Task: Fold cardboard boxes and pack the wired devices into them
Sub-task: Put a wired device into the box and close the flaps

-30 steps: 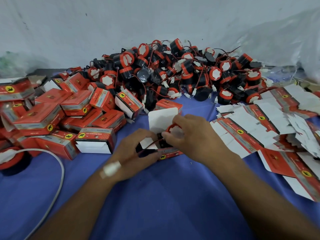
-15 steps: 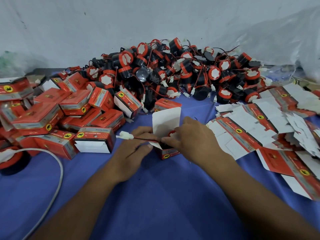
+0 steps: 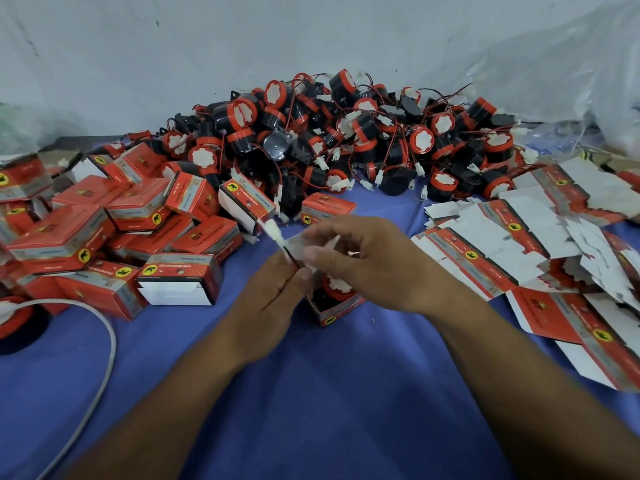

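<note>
In the middle of the blue cloth (image 3: 311, 403), just in front of me, stands the small red box (image 3: 334, 315) with its top open. A device (image 3: 337, 285) sits inside it, its red rim and white face turned up. Its wire (image 3: 290, 258), red and black, runs up out of the box to the left and ends in a white plug (image 3: 272, 233) that sticks up in the air. My left hand (image 3: 273, 303) pinches that wire between thumb and fingertips, right beside the box. My right hand (image 3: 377, 265) arches over the open top with its fingers bent, close to the box's white flap (image 3: 296, 247). Those fingers are blurred, and I cannot tell whether they grip anything.

To my left lie the closed boxes (image 3: 138, 216), heaped in a loose pile. Behind the box, against the pale wall (image 3: 173, 46), is the heap of loose devices (image 3: 363, 133), black bodies with red rims and wires tangled among them. To my right the flat cartons (image 3: 519, 237) lie spread and overlapping. A grey cable (image 3: 110, 348) curves over the cloth at my near left.
</note>
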